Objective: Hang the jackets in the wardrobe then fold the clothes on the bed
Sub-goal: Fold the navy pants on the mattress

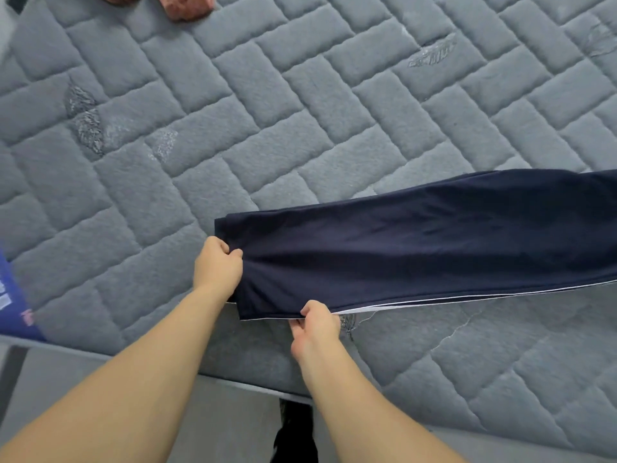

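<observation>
We are pinching the narrow end of the navy garment [417,242] with both hands. Our left hand [217,265] is curling its fingers and thumb round the fabric at the far corner of that end, and our right hand [315,324] is nipping the near corner, where a thin white piping is running along the seam.

The garment is lying flat on the bed [267,111], close to the bed's near edge. Its long axis is running roughly parallel to that edge, the held end pointing towards the bed's left side and the rest stretching away to the right, rising slightly towards the far side and passing out of view. It looks folded lengthwise into one long band; whether it is trousers or a sleeve we cannot tell.

The bed is wearing a grey plush cover quilted in a brick-like pattern, with a few scuffed patches. A pink cloth [187,5] is lying at the far edge, well apart from our hands, and a blue fabric [15,295] is showing, blurred, at the left near corner. Below the near edge, grey floor [233,426] is showing.
</observation>
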The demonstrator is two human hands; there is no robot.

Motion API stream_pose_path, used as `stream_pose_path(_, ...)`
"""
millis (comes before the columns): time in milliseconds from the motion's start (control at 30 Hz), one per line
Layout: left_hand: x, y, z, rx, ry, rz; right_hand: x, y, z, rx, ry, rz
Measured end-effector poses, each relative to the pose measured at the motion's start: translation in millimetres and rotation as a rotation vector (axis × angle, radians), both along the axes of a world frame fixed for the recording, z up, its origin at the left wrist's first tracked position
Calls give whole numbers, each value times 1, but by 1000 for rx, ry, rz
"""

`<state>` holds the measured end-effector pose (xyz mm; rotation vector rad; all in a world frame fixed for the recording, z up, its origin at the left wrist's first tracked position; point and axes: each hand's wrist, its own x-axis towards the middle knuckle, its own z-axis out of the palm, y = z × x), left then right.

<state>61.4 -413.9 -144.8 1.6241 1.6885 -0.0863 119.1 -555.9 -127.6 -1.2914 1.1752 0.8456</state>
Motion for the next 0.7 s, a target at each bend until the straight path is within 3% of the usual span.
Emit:
stream_pose_path(133, -21, 22, 0, 60, 32, -58, -21, 16, 4, 118, 92, 18)
stream_pose_path(233, -22, 28, 1, -25, -49, -37, -33, 22, 4, 219, 154, 20)
stream_pose_path(467, 4, 31, 8, -24, -64, -228, -43, 20, -1, 244, 141, 181)
stream_pose_path(567, 11, 37, 5, -88, -15, -284, -47, 16, -1, 214, 197, 432)
stream_pose_path(700, 1, 49, 1, -8, -13, -329, -52, 20, 0, 225, 237, 712)
